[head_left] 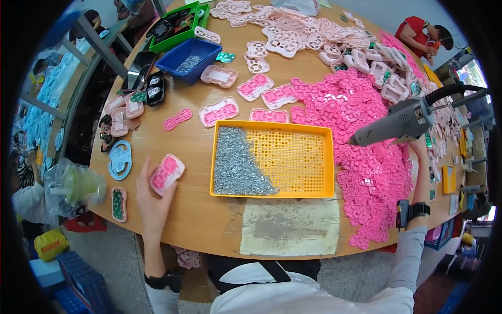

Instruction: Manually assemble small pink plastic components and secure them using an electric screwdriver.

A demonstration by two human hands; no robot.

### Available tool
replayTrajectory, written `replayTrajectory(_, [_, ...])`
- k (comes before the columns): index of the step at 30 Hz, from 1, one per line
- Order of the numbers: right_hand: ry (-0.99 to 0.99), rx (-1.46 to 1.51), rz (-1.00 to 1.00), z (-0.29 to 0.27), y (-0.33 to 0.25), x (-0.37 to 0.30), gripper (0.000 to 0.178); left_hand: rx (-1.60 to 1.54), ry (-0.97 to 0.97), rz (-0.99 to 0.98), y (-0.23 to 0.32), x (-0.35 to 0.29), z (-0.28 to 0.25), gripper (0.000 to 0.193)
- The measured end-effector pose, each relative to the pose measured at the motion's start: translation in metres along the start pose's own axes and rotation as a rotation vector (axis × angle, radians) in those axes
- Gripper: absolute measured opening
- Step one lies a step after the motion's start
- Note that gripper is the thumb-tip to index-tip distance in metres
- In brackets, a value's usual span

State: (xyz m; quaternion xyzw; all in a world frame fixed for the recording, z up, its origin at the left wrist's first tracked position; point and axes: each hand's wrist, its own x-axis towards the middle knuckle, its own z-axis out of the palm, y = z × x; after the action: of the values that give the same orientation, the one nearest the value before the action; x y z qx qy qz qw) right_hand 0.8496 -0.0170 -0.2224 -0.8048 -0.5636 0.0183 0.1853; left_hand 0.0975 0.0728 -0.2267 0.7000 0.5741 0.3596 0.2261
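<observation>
My left hand (155,183) grips a pale pink plastic game-controller-shaped housing (167,175) with a bright pink insert, just above the table. At the right, my right hand (417,148) is on a grey electric screwdriver (393,125); the tool body hides most of its fingers. The screwdriver lies tilted over the pink heap, tip pointing left. Between my hands stands a yellow tray (333,162), its left side filled with small silver screws (236,165). Beyond it lie more pale housings with pink inserts (219,111). A loose pink insert (178,120) rests left of them.
A big heap of bright pink inserts (361,172) covers the table's right. Pale pink shells (293,36) pile up at the back. A blue bin (189,57), a green tray (198,15) and a light blue ring-shaped part (121,159) sit left. A worn mat (290,227) lies in front.
</observation>
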Motion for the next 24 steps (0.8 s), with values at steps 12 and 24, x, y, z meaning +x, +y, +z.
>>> replayTrajectory(12, [0.225, 0.19, -0.096, -0.012, -0.259, -0.214, 0.087, -0.122, -0.484, 0.425, 0.103, -0.091, 0.056, 0.067])
replayTrajectory(24, [0.033, 0.536, -0.259, 0.011, -0.338, -0.244, 0.087, -0.67, -0.821, 0.161, 0.144, -0.089, 0.095, 0.072])
